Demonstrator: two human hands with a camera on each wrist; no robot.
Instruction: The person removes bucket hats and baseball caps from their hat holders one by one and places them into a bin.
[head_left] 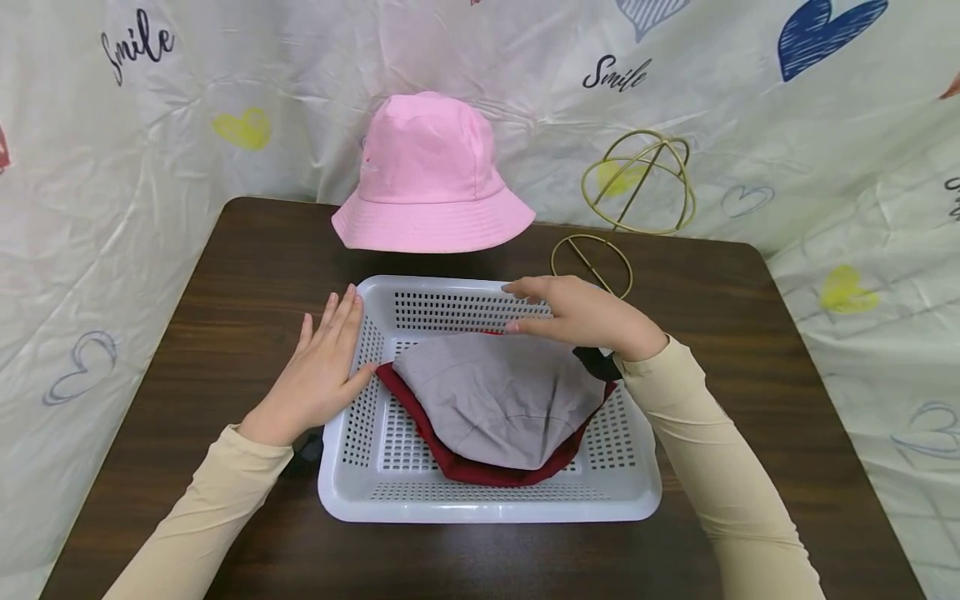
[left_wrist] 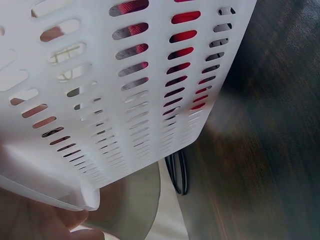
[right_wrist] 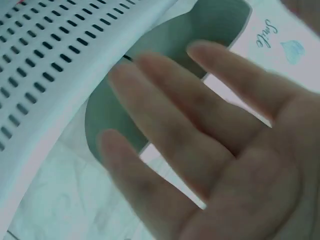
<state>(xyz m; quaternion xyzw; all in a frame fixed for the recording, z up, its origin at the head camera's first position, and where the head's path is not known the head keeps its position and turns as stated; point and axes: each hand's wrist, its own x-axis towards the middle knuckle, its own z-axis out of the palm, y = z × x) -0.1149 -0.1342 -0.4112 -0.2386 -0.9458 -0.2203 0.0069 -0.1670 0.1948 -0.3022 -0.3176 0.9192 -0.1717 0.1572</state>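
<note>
A light grey perforated plastic basket (head_left: 491, 512) sits on the table. In it lies a flattened grey fabric piece, hat-like (head_left: 495, 400), on top of a dark red fabric piece (head_left: 491, 477). My left hand (head_left: 318, 367) rests with straight fingers against the basket's left rim, thumb on the edge. The left wrist view shows the basket's slotted wall (left_wrist: 160, 125) close up, with red showing through the slots. My right hand (head_left: 588, 315) is over the basket's back right part and holds nothing. Its fingers (right_wrist: 170, 130) are spread beside the basket rim in the right wrist view.
A pink bucket hat (head_left: 427, 167) is behind the basket, its support hidden. To its right a gold wire stand (head_left: 639, 187) has a round base behind my right hand. The dark wood table (head_left: 225, 333) meets a white printed cloth (head_left: 262, 50) at the back.
</note>
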